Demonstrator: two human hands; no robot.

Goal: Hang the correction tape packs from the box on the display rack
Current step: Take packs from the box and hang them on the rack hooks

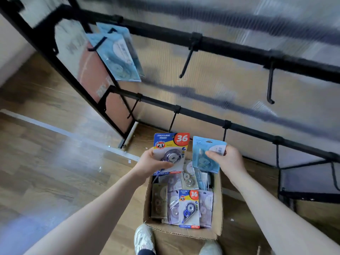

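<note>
An open cardboard box (pixel 218 208) stands on the floor between my feet, filled with several correction tape packs (pixel 189 208). Above the box, my left hand (pixel 152 163) grips a blue, yellow and red pack marked 36 (pixel 172 144). My right hand (pixel 227 158) pinches a light blue pack (pixel 204 153) beside it. The black display rack (pixel 230 50) rises in front, with two light blue packs (pixel 117 56) hanging on a hook at its upper left.
Bare black hooks (pixel 186 61) (pixel 270 83) stick out from the upper bar, and shorter ones hang on the lower bar (pixel 202 118). A translucent ribbed panel backs the rack. Wooden floor stretches to the left. My shoes (pixel 144 238) stand by the box.
</note>
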